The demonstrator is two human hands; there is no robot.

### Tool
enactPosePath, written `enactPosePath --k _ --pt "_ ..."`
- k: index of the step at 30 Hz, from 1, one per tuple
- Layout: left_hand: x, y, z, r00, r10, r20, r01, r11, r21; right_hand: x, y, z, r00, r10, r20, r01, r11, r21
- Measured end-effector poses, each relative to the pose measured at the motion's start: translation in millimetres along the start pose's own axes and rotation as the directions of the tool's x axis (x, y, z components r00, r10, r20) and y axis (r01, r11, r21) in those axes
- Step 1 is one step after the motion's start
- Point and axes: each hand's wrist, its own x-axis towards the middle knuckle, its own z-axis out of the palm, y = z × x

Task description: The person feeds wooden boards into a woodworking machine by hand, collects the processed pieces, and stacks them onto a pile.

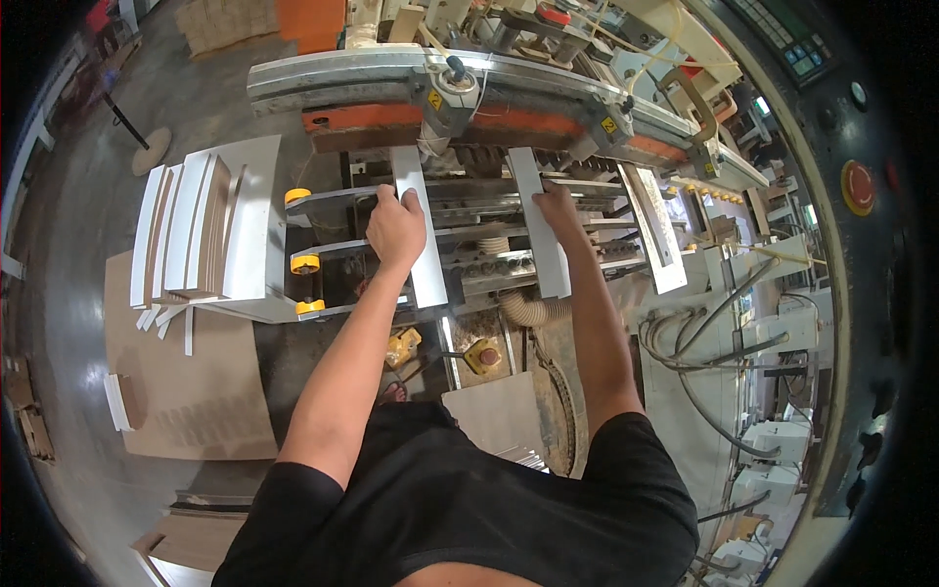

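Two narrow white boards lie across the dark rails of a machine bed in front of me. My left hand (pixel 396 230) is closed at the left edge of the left white board (pixel 424 259), its thumb against the edge and its fingers partly hidden. The right white board (pixel 541 235) has my right hand (pixel 558 207) closed on its right edge, near the far end. Both boards reach under the machine's long metal beam (pixel 342 80). Further right, a third pale board (pixel 653 230) with a long dark slot rests on the rails.
White panels (pixel 196 230) are stacked at the left, beside yellow rollers (pixel 305 264) on the rail ends. A yellow foot pedal (pixel 482 356) sits below the bed. Grey hoses (pixel 724 362) hang at the right, near a control panel with a red button (pixel 858 188).
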Motion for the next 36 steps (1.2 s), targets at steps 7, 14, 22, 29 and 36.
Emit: enactPosePath --k 7,14,22,29,36 --pt "3.0 -1.9 0.7 1.0 -0.015 0.003 0.015 1.0 0.012 -44.1 -14.4 20.9 0.946 -0.257 -0.196 0.152 0.889 -0.433" --pt "-1.4 5.8 0.3 1.0 -0.018 0.024 0.018 1.0 -0.002 -35.8 16.8 -8.5 0.911 -0.319 -0.261 0.035 0.691 -0.722" --pt "-0.4 2.3 2.1 1.0 -0.003 0.01 0.003 1.0 0.009 -16.3 20.8 -9.0 0.936 -0.262 -0.234 0.065 0.783 -0.618" --pt "2.2 -4.3 2.2 1.0 0.028 -0.002 -0.028 0.998 0.05 -5.6 20.0 -2.2 0.928 -0.293 -0.229 0.109 0.803 -0.586" --pt "8.9 4.4 -24.7 0.993 -0.002 0.114 -0.032 0.956 0.292 -4.9 22.5 -5.3 0.921 -0.294 -0.257 0.105 0.82 -0.563"
